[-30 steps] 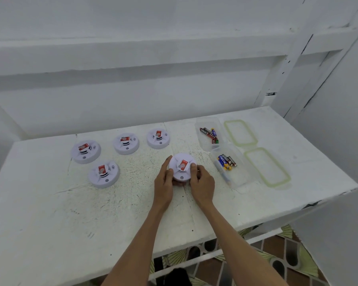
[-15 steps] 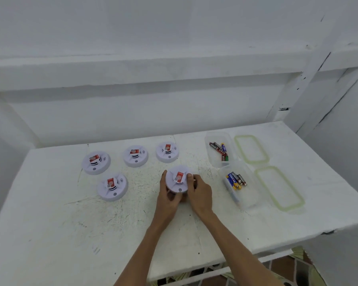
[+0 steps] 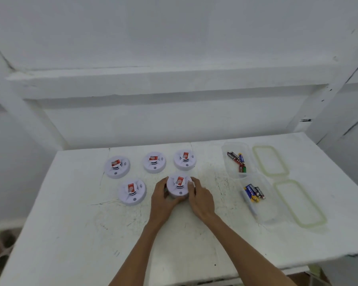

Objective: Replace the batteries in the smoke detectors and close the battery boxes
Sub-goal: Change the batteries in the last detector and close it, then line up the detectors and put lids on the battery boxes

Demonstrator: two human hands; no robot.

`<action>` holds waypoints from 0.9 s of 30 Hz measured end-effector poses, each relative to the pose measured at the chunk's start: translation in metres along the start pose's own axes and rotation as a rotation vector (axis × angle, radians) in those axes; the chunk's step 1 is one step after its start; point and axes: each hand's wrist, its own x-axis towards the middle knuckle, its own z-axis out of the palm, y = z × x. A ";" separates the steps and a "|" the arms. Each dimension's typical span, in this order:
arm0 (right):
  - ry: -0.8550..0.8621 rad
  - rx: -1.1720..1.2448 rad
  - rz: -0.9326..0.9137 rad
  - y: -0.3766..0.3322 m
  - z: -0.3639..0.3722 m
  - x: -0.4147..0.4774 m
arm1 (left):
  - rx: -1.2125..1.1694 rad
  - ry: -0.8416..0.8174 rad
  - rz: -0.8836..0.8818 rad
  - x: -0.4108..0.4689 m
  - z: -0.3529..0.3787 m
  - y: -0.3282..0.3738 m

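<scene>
Head view: the nearest smoke detector (image 3: 178,187) is gripped from both sides at the middle of the table (image 3: 70,234). The left hand (image 3: 160,200) is curled round its left rim and the right hand (image 3: 201,200) round its right rim, with the fingers (image 3: 191,184) closed tight against the white housing. Whether it is raised or resting on the table cannot be told.

Several slips are judged possible. The smooth round housing could be lost from the grip if it is twisted hard. The back-row detector (image 3: 184,159) lies just beyond the knuckles and could be knocked if the held one is pushed forward. Loose batteries are kept in two open tubs, the far tub (image 3: 232,147) and the near tub (image 3: 267,211), both to the right. Used and fresh cells cannot be told apart here, so a spent one could be refitted. A battery box could also be left unlatched if its cover is pressed askew.
</scene>
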 end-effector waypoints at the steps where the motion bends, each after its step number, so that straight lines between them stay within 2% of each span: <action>1: -0.017 -0.009 -0.003 -0.001 -0.002 0.000 | 0.014 0.009 -0.011 0.000 0.000 0.000; 13: -0.193 -0.075 0.027 -0.003 -0.013 0.007 | 0.129 0.037 -0.020 -0.003 0.006 0.002; 20: -0.357 0.006 -0.027 0.009 -0.027 0.024 | 0.160 0.075 -0.047 -0.007 0.019 0.011; 27: -0.369 -0.052 -0.166 0.030 -0.077 0.064 | 0.244 0.131 -0.048 -0.004 0.061 0.034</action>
